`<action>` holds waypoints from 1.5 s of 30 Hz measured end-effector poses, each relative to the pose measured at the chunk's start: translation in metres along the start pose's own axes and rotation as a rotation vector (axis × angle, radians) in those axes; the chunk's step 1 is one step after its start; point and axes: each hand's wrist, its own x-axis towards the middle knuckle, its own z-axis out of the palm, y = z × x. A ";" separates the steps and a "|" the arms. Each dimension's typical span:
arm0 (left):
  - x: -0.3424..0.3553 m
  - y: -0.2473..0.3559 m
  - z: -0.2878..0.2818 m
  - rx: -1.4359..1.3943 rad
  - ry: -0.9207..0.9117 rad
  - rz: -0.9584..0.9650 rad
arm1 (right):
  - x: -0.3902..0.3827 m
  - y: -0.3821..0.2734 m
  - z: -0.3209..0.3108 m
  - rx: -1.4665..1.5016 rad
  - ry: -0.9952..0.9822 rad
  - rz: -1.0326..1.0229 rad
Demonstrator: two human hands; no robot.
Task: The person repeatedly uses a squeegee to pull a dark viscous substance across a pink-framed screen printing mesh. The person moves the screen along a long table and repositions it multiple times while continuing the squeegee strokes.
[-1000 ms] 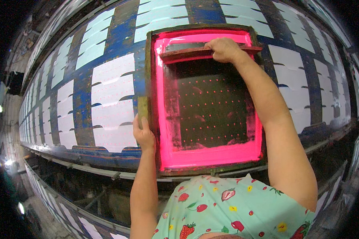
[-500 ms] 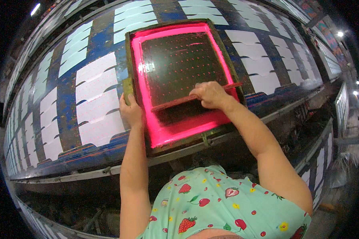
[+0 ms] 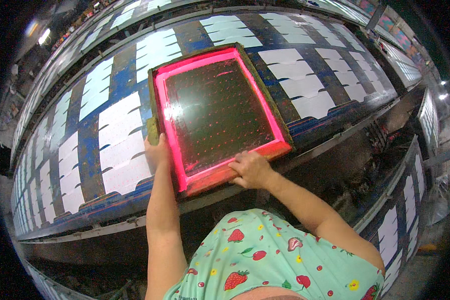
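A screen-printing frame (image 3: 266, 100) with a dark mesh and bright pink ink round its inner border lies on the long table. My left hand (image 3: 157, 151) grips the frame's left side at a small yellowish block, the fingers partly hidden behind it. At the near end of the screen, my right hand (image 3: 251, 169) is closed on a pink-stained squeegee (image 3: 274, 150), which lies along the near edge. Small pink dots show across the mesh. White cut pieces (image 3: 122, 145) left of the frame carry a faint pattern of pink dots.
The table (image 3: 89, 167) has a blue, worn surface with rows of white pieces (image 3: 300, 82) on both sides of the frame. A metal rail (image 3: 100, 231) runs along its near edge. More tables with white pieces (image 3: 389, 230) stand behind and to the right.
My right hand has pulled the squeegee toward me, from partway up the mesh to the near end of the screen. The left hand keeps its hold on the frame. The view has shifted slightly.
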 end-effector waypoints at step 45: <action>0.004 0.035 0.006 -0.462 -0.137 -0.234 | -0.082 0.228 -0.047 0.789 0.407 0.893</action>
